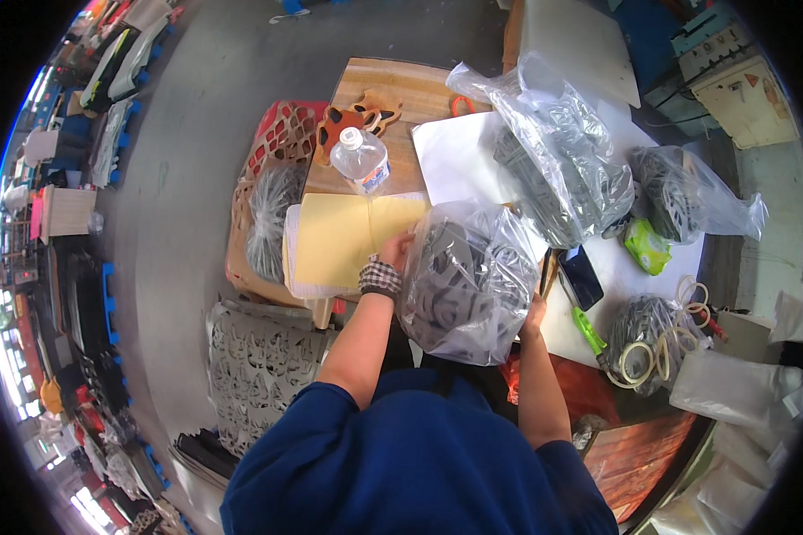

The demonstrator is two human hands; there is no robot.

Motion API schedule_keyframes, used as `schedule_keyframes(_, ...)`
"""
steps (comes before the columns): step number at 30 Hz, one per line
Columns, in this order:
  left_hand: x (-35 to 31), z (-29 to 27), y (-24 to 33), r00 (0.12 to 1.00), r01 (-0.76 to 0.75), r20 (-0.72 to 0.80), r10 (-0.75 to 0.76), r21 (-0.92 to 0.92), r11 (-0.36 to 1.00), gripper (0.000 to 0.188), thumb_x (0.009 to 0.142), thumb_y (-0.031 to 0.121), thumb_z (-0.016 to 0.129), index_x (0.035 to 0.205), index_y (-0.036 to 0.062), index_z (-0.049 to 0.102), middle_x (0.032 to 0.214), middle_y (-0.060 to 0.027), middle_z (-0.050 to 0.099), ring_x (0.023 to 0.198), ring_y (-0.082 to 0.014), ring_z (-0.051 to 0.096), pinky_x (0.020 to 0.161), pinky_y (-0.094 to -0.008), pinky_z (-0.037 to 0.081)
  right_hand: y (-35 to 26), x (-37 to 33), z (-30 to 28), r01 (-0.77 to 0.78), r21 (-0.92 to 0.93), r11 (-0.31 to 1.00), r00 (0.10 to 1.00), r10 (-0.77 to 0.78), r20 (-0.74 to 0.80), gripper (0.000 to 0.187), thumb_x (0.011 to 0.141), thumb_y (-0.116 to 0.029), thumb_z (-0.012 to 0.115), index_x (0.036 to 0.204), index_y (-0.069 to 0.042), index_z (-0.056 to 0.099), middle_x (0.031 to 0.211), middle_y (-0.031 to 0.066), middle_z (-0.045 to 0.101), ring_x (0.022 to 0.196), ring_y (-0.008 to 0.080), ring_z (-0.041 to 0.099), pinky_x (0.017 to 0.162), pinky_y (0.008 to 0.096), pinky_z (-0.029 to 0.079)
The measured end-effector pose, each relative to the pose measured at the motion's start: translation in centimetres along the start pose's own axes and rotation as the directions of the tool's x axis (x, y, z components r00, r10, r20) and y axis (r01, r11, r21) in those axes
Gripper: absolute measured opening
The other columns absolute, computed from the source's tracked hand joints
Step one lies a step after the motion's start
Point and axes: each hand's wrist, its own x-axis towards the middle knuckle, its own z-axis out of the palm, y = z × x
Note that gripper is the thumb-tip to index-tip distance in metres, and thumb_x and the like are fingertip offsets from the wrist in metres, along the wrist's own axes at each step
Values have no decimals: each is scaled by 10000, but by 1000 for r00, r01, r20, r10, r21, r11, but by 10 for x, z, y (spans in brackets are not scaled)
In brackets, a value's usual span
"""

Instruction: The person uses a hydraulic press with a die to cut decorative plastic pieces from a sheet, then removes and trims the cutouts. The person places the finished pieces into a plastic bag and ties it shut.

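Observation:
Between my two hands is a clear plastic bag (pixel 468 285) filled with dark grey cut-out pieces, held up at the near edge of the table. My left hand (pixel 396 251), below a checked wristband, grips the bag's left side, its fingertips partly hidden by the plastic. On the opposite side my right hand (pixel 533 318) holds the bag low down, its fingers mostly behind it. A larger clear bag of grey pieces (pixel 562 169) lies just beyond. Left of my left hand are a yellow folder (pixel 335 241) and a clear bottle (pixel 360 163) with a white cap.
On the right of the table lie a phone (pixel 581 276), a green-handled tool (pixel 589 330), a green packet (pixel 647 247) and a coil of cream tubing (pixel 638 366). Orange fox-shaped pieces (pixel 339 125) sit at the far left. A perforated grey sheet (pixel 263 370) hangs at lower left.

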Motion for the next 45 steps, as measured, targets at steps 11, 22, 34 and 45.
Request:
schedule_keyframes(11,-92,-1,40,954,298,-180,-238,585,754,526,936,405,605,1256,-9,546,1111,-91,631,974,-164,586,805,-297,488,-15,-9,0,-11,40,999,998,9,56,247,797,-163,696,890,65,680,779,65,674,696,119,578,633,303,470)
schedule_keyframes(22,-94,-24,8,998,59,-29,-57,74,995,326,906,199,640,1197,57,594,1045,-56,659,941,-185,621,855,-354,497,5,-1,4,-73,121,990,997,72,14,307,864,-241,666,877,66,667,721,36,629,658,96,525,590,296,439)
schedule_keyframes(34,-98,11,2,954,-5,-128,270,897,442,613,897,511,558,1203,-18,604,1144,-159,667,1023,-277,633,856,-393,490,1,8,7,-71,-198,978,995,57,-77,244,887,-181,662,884,61,683,730,46,662,620,110,554,542,308,441)
schedule_keyframes(45,-63,15,-30,814,-136,-166,557,877,460,559,869,511,584,988,-27,677,929,-247,683,897,-395,653,788,-458,498,-29,25,15,126,-674,728,989,-141,33,422,850,-367,610,893,52,627,830,224,645,747,296,649,679,419,489)
